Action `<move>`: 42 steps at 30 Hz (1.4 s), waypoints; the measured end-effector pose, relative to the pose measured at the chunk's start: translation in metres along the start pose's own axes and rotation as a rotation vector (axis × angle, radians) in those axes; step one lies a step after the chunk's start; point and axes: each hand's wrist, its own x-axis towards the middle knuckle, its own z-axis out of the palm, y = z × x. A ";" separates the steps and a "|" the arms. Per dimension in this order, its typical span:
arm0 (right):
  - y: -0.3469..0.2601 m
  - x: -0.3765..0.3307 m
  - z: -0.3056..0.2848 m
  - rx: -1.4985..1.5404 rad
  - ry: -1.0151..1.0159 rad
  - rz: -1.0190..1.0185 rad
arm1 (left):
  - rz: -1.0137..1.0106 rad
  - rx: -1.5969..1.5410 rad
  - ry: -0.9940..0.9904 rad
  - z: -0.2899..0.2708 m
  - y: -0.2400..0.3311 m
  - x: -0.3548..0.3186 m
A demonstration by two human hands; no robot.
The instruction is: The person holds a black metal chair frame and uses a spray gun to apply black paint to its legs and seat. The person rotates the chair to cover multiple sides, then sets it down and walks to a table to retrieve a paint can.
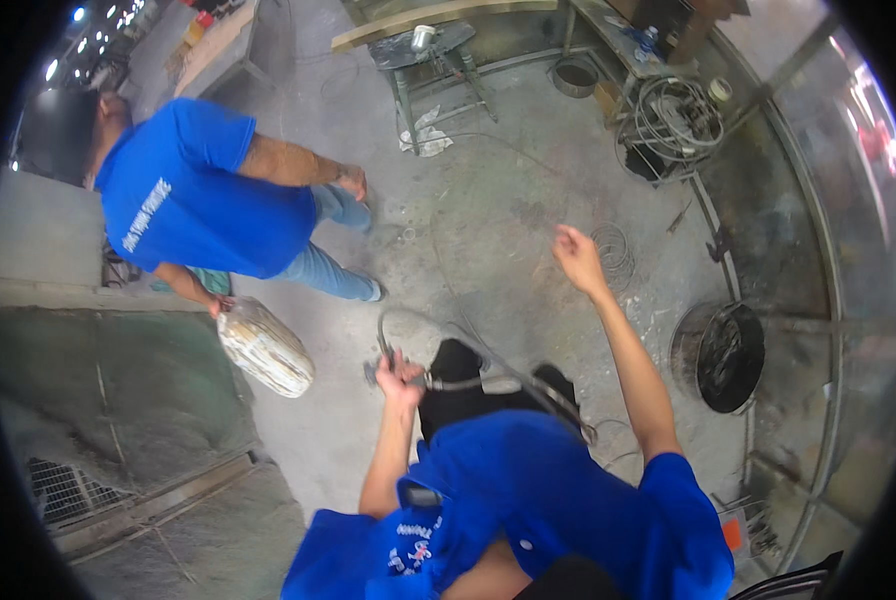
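Observation:
My left hand (400,382) is closed around a grey spray gun (372,372), low in front of my body. From it a grey hose (418,316) loops up and back across my dark shoes. My right hand (578,258) reaches forward and to the right above the floor, its fingers loosely bent and apart, with nothing visible in them. At the left a co-worker (208,190) in a blue shirt and jeans faces away from me. That person's hand carries a long, rounded white object with brown streaks (266,347), whose kind I cannot make out.
A dark round tub (718,357) stands by the right wall. Coiled hose (673,125) hangs off a bench at the far right. Ahead is a small worktable (423,48) with a cup on it. Thin lines trail over the concrete floor (488,220). A dusty green-grey surface (108,390) lies left.

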 end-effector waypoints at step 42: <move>-0.052 0.935 0.301 -0.349 -0.661 -0.428 | 0.285 -0.380 0.428 0.555 -0.035 0.204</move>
